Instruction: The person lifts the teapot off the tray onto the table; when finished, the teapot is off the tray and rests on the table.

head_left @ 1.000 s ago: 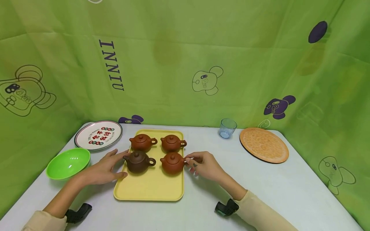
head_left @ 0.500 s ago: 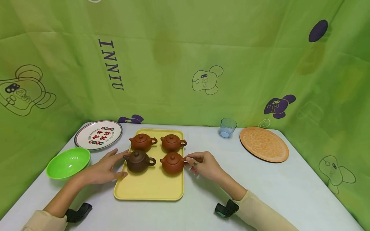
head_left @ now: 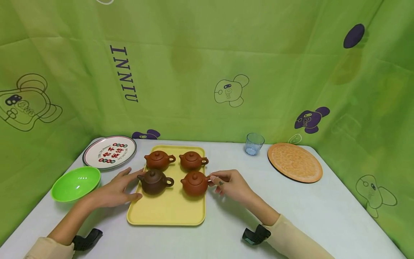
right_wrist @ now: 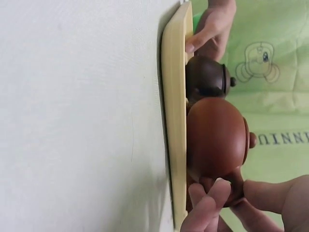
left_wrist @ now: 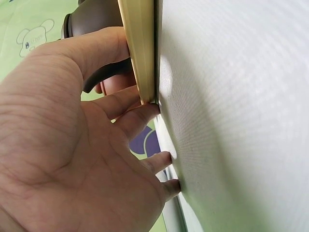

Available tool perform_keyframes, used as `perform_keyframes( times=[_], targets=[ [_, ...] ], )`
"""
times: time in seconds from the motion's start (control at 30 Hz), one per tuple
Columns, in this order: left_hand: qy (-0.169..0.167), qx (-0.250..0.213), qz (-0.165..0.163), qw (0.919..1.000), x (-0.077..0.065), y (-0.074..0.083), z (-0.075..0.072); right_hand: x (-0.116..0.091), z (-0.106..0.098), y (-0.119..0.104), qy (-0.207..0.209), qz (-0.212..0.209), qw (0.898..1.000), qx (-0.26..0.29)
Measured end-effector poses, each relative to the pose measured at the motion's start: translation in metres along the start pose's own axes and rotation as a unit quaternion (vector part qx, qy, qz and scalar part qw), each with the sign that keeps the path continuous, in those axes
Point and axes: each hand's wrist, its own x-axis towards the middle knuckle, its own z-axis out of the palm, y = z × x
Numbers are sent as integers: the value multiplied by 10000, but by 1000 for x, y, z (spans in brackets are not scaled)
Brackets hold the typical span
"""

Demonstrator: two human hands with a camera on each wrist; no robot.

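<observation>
On a yellow tray (head_left: 166, 216) stand several small clay teapots. My right hand (head_left: 233, 186) pinches the handle of the near right reddish-brown teapot (head_left: 194, 184); the right wrist view shows thumb and fingers about the handle (right_wrist: 235, 188). Left of it sits a dark brown teapot (head_left: 153, 182). Two more reddish-brown ones, a left teapot (head_left: 158, 160) and a right teapot (head_left: 191, 160), form the back row. My left hand (head_left: 118, 190) lies spread at the tray's left edge. Its thumb (left_wrist: 104, 46) touches the tray rim, and some fingertips rest on the table.
A green bowl (head_left: 76, 183) and a white plate with red print (head_left: 109, 153) lie to the left. At the back right are a blue glass (head_left: 254, 144) and a round orange-brown board (head_left: 295, 162). Green cloth (head_left: 181, 72) encloses the white table (head_left: 291, 212).
The near right teapot has shifted slightly to the right, along with my right hand. My left hand and the other teapots have stayed in place.
</observation>
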Motion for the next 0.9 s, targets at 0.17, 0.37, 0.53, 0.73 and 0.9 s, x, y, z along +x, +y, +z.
perform_keyframes(
  times=[0.17, 0.37, 0.53, 0.73, 0.9],
  targets=[
    [24, 34, 25, 10000, 0, -1, 1, -2, -7, 2, 83, 43, 10000, 20],
    [16, -2, 38, 10000, 1, -3, 1, -5, -20, 1, 167, -2, 9998, 56],
    [13, -39, 105, 9999, 0, -1, 0, -6, -33, 2, 248, -60, 9996, 78],
    [47, -22, 182, 9998, 0, 0, -1, -5, -45, 8, 392, 50, 9992, 68],
    [45, -54, 195, 9998, -1, 0, 0, -4, -53, 15, 554, 165, 9983, 34]
  ],
)
